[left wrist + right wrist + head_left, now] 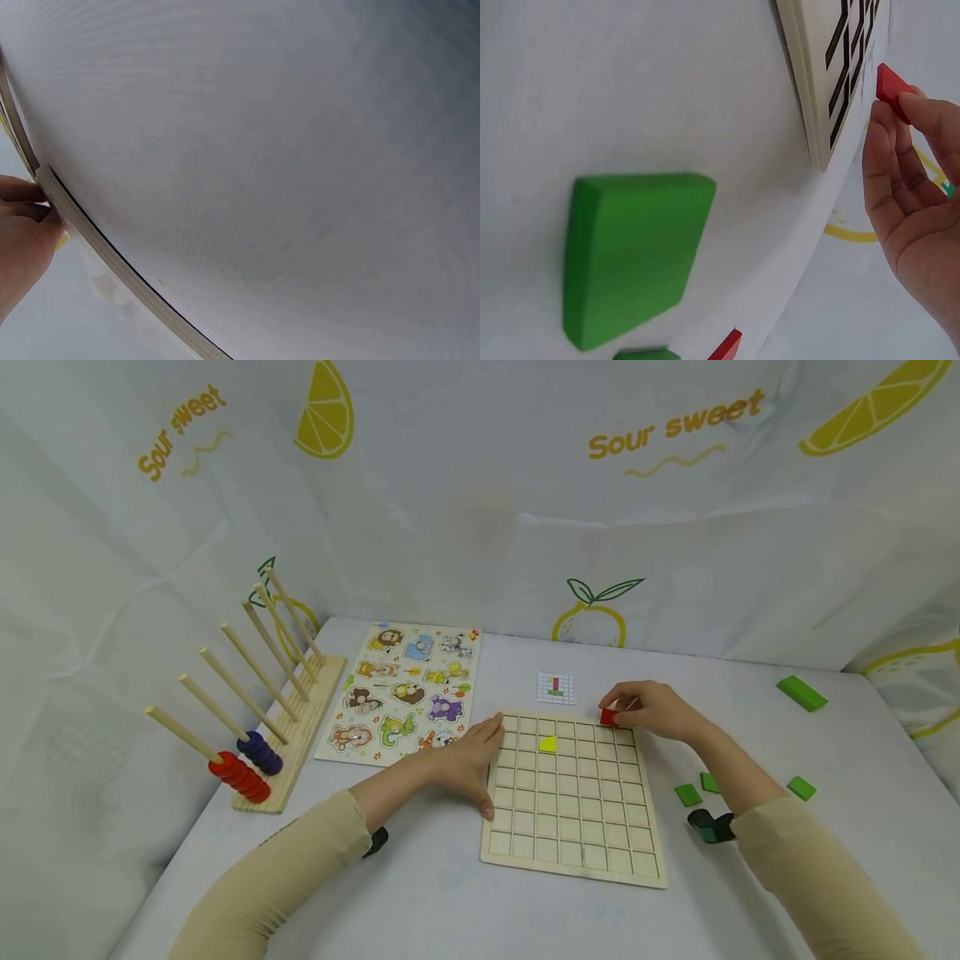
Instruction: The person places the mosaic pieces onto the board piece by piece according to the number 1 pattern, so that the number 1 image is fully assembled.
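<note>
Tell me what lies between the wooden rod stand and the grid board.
In the head view, the animal puzzle lies between them, and so does the left hand, touching the grid board's left edge.

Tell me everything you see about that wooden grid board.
The board is pale, thin and squarish, apparently wood, with a border around rows of small cells. It lies flat on the white tabletop. A yellow patch shows in one cell near its far edge. The left hand touches its left edge; the right hand holds a red block at its far right corner; whether that touches the board is unclear.
</note>
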`<state>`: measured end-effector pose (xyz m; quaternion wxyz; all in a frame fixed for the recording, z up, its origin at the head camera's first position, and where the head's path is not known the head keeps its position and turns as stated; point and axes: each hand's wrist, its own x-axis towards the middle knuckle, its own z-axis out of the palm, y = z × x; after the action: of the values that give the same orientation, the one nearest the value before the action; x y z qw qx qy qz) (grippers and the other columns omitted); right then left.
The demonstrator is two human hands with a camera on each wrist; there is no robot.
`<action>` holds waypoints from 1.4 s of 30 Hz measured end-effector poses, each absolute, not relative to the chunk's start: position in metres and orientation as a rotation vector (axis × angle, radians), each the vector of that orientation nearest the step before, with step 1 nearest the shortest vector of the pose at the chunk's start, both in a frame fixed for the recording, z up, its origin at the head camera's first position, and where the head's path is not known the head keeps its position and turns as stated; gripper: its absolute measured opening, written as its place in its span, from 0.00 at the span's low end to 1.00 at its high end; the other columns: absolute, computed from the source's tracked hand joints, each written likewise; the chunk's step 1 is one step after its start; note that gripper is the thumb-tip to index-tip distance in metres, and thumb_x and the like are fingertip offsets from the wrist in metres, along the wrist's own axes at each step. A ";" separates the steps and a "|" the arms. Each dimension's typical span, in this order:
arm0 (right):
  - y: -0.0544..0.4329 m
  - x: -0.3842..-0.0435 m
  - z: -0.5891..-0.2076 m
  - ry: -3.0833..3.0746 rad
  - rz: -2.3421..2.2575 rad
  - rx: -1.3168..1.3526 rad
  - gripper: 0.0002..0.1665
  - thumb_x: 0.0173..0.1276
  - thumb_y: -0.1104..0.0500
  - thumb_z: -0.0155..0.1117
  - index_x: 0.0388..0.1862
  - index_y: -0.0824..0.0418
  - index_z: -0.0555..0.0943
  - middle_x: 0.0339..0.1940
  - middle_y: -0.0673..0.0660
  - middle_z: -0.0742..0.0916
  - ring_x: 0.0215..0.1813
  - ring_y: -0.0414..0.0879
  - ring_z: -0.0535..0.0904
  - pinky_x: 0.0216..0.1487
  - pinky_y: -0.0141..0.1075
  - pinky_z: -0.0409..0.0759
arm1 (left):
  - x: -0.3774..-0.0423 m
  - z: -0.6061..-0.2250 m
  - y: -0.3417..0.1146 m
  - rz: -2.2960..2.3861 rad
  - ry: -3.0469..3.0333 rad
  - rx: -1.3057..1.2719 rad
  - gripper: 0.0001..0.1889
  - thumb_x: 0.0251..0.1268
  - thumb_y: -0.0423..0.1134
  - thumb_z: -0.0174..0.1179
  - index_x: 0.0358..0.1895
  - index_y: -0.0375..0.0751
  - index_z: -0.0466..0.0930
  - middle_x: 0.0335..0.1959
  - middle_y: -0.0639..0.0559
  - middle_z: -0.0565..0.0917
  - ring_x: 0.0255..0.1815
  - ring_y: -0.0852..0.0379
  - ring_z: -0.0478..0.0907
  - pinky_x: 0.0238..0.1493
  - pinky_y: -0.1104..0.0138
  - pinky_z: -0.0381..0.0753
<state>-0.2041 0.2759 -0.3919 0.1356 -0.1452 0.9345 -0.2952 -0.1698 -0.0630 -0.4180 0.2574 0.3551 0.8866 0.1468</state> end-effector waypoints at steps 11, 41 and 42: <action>0.252 -0.202 -0.394 2.662 -0.934 -0.541 0.10 0.70 0.61 0.62 0.47 0.59 0.84 0.35 0.55 0.85 0.35 0.44 0.78 0.38 0.32 0.78 | -0.169 -0.417 -0.064 0.406 2.397 0.964 0.73 0.39 0.59 0.78 0.79 0.30 0.33 0.82 0.38 0.28 0.84 0.43 0.28 0.84 0.54 0.40; 0.216 -0.197 -0.402 2.539 -0.885 -0.617 0.04 0.63 0.66 0.66 0.36 0.61 0.86 0.31 0.54 0.89 0.35 0.41 0.80 0.39 0.33 0.79 | -0.169 -0.417 -0.063 0.387 2.411 0.965 0.73 0.39 0.59 0.78 0.79 0.30 0.35 0.82 0.38 0.28 0.84 0.43 0.29 0.84 0.55 0.40; 0.216 -0.197 -0.401 2.540 -0.876 -0.624 0.04 0.63 0.66 0.66 0.36 0.61 0.86 0.31 0.54 0.89 0.35 0.41 0.80 0.39 0.34 0.79 | -0.169 -0.417 -0.062 0.387 2.411 0.965 0.72 0.39 0.59 0.78 0.79 0.30 0.35 0.82 0.38 0.28 0.84 0.43 0.29 0.84 0.55 0.40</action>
<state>-0.1968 0.2156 -0.4012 0.1903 -0.2221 0.9040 -0.3118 -0.1693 -0.0624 -0.4168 0.2550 0.3554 0.8879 0.1426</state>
